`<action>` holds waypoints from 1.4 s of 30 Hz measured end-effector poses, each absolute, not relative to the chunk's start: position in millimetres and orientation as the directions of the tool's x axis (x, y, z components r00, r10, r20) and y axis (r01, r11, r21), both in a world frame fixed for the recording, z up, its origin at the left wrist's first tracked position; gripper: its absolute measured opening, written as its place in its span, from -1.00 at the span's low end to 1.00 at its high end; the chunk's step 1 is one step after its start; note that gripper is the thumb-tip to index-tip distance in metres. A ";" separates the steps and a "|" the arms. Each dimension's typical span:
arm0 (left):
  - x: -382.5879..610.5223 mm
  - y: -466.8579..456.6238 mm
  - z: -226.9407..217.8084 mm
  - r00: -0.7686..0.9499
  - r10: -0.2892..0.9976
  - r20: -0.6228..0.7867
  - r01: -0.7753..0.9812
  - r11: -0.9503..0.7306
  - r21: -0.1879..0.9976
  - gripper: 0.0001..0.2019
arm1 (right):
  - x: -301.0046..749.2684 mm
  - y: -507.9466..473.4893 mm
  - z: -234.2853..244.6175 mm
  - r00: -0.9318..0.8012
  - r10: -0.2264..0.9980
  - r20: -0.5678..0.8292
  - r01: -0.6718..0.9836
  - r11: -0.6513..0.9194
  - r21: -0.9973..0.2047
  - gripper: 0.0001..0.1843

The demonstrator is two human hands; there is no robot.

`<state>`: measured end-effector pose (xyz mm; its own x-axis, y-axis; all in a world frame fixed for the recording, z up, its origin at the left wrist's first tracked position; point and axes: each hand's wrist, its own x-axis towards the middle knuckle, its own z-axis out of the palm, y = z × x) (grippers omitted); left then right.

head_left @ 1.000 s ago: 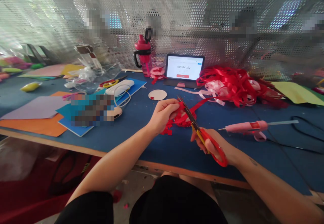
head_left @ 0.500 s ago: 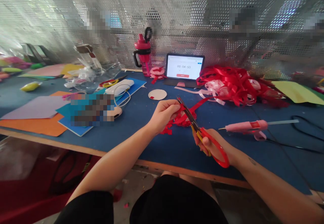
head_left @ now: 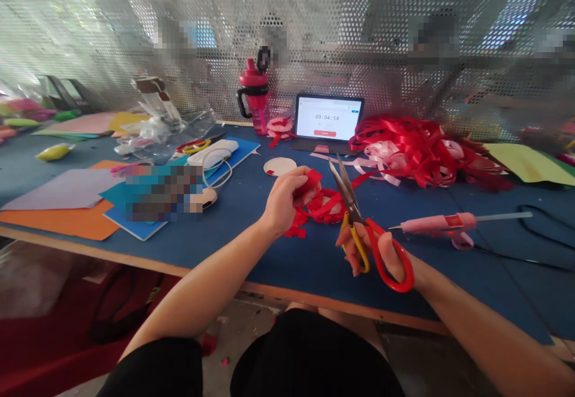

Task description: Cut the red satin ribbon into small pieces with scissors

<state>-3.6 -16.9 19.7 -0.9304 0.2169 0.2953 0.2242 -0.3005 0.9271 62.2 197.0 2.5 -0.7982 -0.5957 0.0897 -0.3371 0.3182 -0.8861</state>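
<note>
My left hand (head_left: 286, 200) pinches a tangle of red ribbon (head_left: 321, 207), with a cut end sticking up above my fingers and frayed pieces hanging below. My right hand (head_left: 371, 248) holds a pair of scissors (head_left: 353, 211) with red and yellow handles, my fingers through the loops. Their steel blades stand open and point up and away, just right of the ribbon and not touching it.
A heap of red and white ribbon (head_left: 415, 152) lies behind my hands, beside a tablet showing a timer (head_left: 326, 118). A pink glue gun (head_left: 442, 224) lies to the right. Sheets of coloured paper (head_left: 67, 193) cover the left of the blue table (head_left: 251, 253).
The scissor blades have swung open and moved away from the ribbon, up and to the right. My left hand has lifted the ribbon slightly, and a cut end now sticks up.
</note>
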 end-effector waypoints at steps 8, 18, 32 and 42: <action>-6.7 -13.6 19.2 -0.923 0.227 0.309 0.237 -0.298 0.925 -0.87 | 50.2 204.8 -32.4 -0.787 -0.610 0.090 -0.197 0.109 -0.974 -0.07; -4.5 -13.6 21.1 -0.935 0.162 0.314 0.272 -0.240 0.932 -0.76 | 52.0 197.1 -15.5 -0.774 -0.617 0.140 -0.329 0.203 -0.922 -0.25; -0.9 -15.4 23.3 -0.938 0.250 0.239 0.199 -0.175 0.964 -0.81 | 49.5 199.3 -4.3 -0.841 -0.530 0.108 -0.462 0.602 -0.651 -0.24; -1.2 -17.1 24.8 -0.919 0.298 0.257 0.220 -0.153 0.963 -0.81 | 47.6 200.2 -4.6 -0.814 -0.575 0.085 -0.502 0.620 -0.603 -0.23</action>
<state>-1.2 -17.1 24.8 -0.9194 0.2976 0.2572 0.2198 -0.1534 0.9634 47.6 200.2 -4.6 -0.8135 -0.5752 0.0853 -0.5016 0.6199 -0.6034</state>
